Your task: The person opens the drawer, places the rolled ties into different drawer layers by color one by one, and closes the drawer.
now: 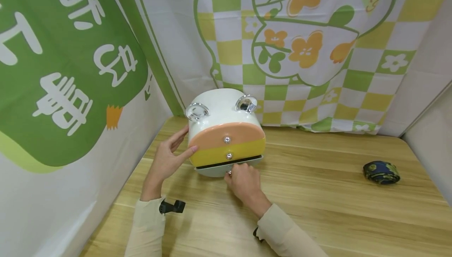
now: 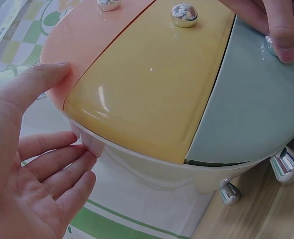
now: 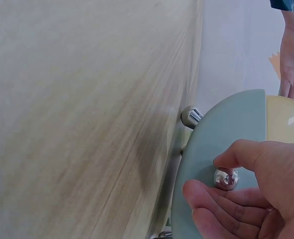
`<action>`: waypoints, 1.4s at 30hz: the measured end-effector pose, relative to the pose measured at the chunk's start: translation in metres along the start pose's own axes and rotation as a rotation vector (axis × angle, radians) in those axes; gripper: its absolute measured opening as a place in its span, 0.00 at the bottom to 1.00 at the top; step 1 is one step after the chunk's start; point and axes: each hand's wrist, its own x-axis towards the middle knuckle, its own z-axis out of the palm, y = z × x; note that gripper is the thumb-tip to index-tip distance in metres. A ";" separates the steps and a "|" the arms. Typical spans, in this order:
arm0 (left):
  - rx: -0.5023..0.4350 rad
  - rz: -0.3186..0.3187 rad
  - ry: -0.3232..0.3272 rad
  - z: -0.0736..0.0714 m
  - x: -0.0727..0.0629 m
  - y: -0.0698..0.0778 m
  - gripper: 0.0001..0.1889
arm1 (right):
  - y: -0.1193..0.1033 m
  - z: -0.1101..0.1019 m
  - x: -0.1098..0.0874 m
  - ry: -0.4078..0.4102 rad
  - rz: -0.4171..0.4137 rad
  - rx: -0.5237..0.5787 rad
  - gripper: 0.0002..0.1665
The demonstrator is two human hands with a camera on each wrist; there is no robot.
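From far off I see the box [image 1: 226, 127] on the table [image 1: 318, 194] by a cloth [image 1: 303, 49] showing "ucky", my left hand [image 1: 166, 163] loosely touching its side, fingers uncurled, my right hand [image 1: 245, 182] pinching the slightly open gray drawer's [image 1: 212, 170] shiny knob [image 3: 226, 179].

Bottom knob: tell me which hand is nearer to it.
Right. The right hand is at the bottom knob, thumb and fingers about it; the left hand is farther off, at the left side of the box.
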 end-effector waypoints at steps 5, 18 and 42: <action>0.001 -0.002 0.001 0.000 0.000 0.000 0.37 | -0.001 -0.001 -0.003 -0.005 0.001 0.009 0.37; -0.002 0.003 0.003 -0.001 0.001 -0.001 0.37 | -0.003 -0.008 -0.014 -0.056 0.014 0.013 0.34; -0.011 0.005 -0.002 0.000 0.001 0.000 0.37 | -0.007 -0.019 -0.042 -0.034 -0.047 -0.074 0.33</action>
